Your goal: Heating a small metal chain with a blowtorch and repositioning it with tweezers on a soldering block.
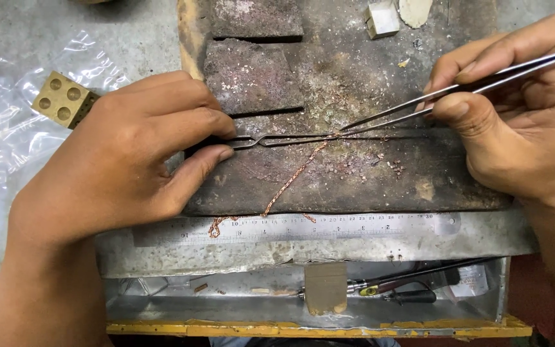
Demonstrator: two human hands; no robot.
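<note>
Left hand point(130, 160) pinching dark tweezers point(271, 139) flat on charred block point(367, 186); thin copper chain point(290, 180) trailing from tips down onto steel ruler point(354, 226); right hand point(515, 115) squeezing silver tweezers point(457, 90), points touching chain near block's middle.

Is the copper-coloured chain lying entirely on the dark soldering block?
No: the chain runs off the block's front edge and its lower end is bunched on the steel ruler.
</note>
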